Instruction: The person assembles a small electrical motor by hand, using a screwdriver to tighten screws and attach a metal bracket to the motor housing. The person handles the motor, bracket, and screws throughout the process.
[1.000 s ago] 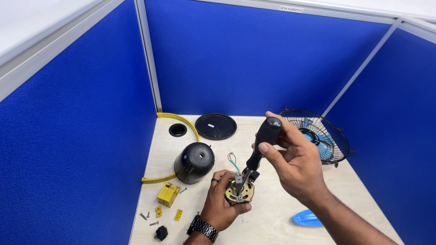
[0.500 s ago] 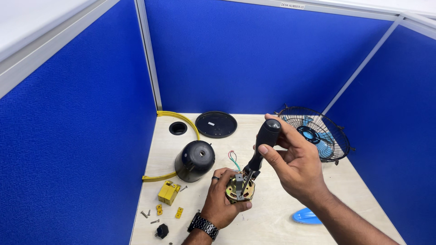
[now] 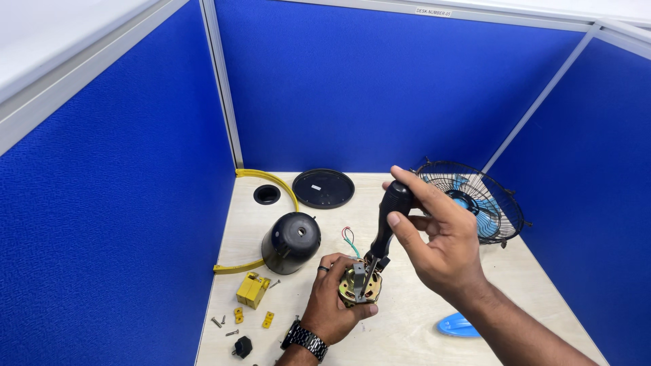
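Blue-walled bench [image 3: 407, 325], lower centre: left hand [image 3: 332, 308] closed round brass motor [image 3: 359, 285] to steady it, right hand [image 3: 437, 240] wrapped on black screwdriver [image 3: 386, 224], tip down into motor, w/ screws [image 3: 227, 325] lower left.

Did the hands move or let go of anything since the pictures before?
Hardly anything changed. The right hand still grips the black screwdriver, tip down on the small motor, and the left hand still holds that motor on the table. Nothing was let go or picked up. The black cover, yellow parts, round lid and fan cage stayed put.
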